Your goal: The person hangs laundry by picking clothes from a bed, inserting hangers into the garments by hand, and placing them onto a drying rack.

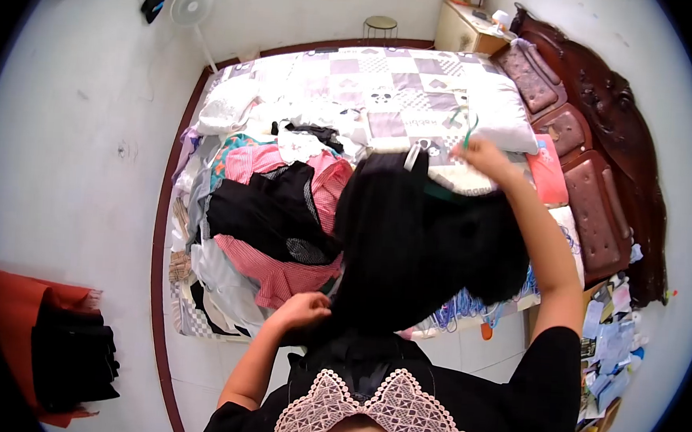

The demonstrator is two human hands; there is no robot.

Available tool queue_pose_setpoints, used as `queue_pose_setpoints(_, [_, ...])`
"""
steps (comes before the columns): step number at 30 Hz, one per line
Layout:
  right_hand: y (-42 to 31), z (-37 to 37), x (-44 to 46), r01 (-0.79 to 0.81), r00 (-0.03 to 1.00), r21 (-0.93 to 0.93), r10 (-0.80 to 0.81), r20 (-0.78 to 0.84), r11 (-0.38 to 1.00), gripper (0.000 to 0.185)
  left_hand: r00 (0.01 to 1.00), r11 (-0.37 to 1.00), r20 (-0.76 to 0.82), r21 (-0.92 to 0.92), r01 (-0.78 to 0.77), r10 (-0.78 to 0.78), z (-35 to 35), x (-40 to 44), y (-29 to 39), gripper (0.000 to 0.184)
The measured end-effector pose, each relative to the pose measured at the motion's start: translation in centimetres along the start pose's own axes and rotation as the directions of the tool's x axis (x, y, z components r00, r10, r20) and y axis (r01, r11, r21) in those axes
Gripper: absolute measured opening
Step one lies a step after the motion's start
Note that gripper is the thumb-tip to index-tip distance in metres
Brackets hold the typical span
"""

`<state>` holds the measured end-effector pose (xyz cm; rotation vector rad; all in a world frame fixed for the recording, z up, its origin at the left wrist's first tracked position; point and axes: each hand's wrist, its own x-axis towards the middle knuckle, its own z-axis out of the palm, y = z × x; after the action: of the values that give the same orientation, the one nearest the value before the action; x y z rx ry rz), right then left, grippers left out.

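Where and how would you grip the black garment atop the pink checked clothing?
Probably pinch the piled black garment by its left end, coming from the picture's left: that end lies uncovered, while the larger black garment crowds its right side.

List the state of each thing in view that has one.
Black garment: unfolded, loose
Left hand: fingers curled at garment edge
Right hand: raised, fingers bent
Clothes pile: heaped, jumbled
Blue bundle: tangled
Sheet: spread, partly covered
Pillow: lying flat
Fan: standing; running or off, unclear
Stool: upright
Black stack: folded-looking, on red cloth
Padding: worn in patches
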<state>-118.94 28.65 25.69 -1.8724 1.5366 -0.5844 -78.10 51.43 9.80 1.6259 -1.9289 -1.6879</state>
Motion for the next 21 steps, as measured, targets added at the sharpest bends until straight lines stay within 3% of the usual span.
queue_pose_setpoints(1, [2.7,-0.9,3.4,0.043,0.984,-0.181,-0.073,-0.161,0.983,0.028,0.989,0.994,-0.123,0.08,-0.074,0.083,0.3,0.5,-0.5,0.032])
queue_pose_setpoints(2, [1.7,-2.7,4.6,-0.022,0.938,-0.326,-0.093,-0.333,0.945,0.031,0.956,0.976,-0.236,0.169,-0.135,0.173,0.5,1.2,-0.8,0.033])
queue_pose_setpoints(4, [2.8,-7.4,8.9,-0.042,0.82,-0.546,-0.283,-0.497,0.837,0.03,0.937,0.991,-0.335,0.12,-0.066,0.103,0.7,1.5,0.0,0.032])
queue_pose_setpoints(5, [0.7,-9.2,8.8,0.008,0.676,-0.607,-0.452,-0.582,0.794,0.031,0.932,0.993,-0.349,0.097,-0.065,0.095,0.7,1.7,0.4,0.031])
queue_pose_setpoints(6, [0.4,-11.3,10.1,0.006,0.564,-0.664,-0.55,-0.616,0.748,0.034,0.928,0.995,-0.362,0.073,-0.061,0.084,0.8,1.6,0.6,0.031])
queue_pose_setpoints(7, [-1.2,-12.6,10.1,-0.097,0.476,-0.736,-0.618,-0.625,0.67,0.03,0.929,0.997,-0.365,0.065,-0.044,0.065,1.1,1.3,0.8,0.031])
queue_pose_setpoints(9, [-2.0,-14.2,10.9,-0.042,0.273,-0.842,-0.805,-0.527,0.537,0.017,0.922,0.999,-0.386,0.048,-0.001,0.02,1.6,1.0,1.1,0.032])
queue_pose_setpoints(10, [-2.9,-14.2,10.8,-0.009,0.267,-0.845,-0.813,-0.517,0.534,0.014,0.923,0.999,-0.385,0.044,0.008,0.009,1.9,1.0,1.0,0.032])
queue_pose_setpoints(12, [-3.8,-12.4,10.7,0.098,0.308,-0.808,-0.79,-0.53,0.581,0.015,0.94,0.997,-0.334,-0.003,0.077,-0.073,2.8,0.7,0.3,0.032])
queue_pose_setpoints(14, [-1.8,-10.0,11.7,0.109,0.469,-0.799,-0.739,-0.483,0.591,0.015,0.934,0.994,-0.345,0.022,0.11,-0.096,4.0,0.5,-0.4,0.033])
queue_pose_setpoints(15, [-0.1,-8.1,12.8,0.18,0.417,-0.811,-0.79,-0.449,0.556,0.016,0.934,0.992,-0.339,0.015,0.122,-0.11,4.3,0.4,-0.3,0.033])
queue_pose_setpoints(16, [1.6,-5.8,13.3,0.088,0.537,-0.812,-0.714,-0.449,0.577,0.012,0.934,0.991,-0.335,0.008,0.136,-0.126,4.6,0.3,-0.2,0.033])
queue_pose_setpoints(18, [5.9,-1.0,14.2,0.057,0.735,-0.751,-0.536,-0.414,0.658,0.009,0.929,0.986,-0.337,0.017,0.167,-0.152,5.0,0.1,-0.1,0.033])
queue_pose_setpoints(21, [13.6,7.0,14.3,0.016,0.885,-0.578,-0.28,-0.371,0.816,0.017,0.911,0.979,-0.376,0.047,0.198,-0.166,5.8,-0.2,-0.4,0.033])
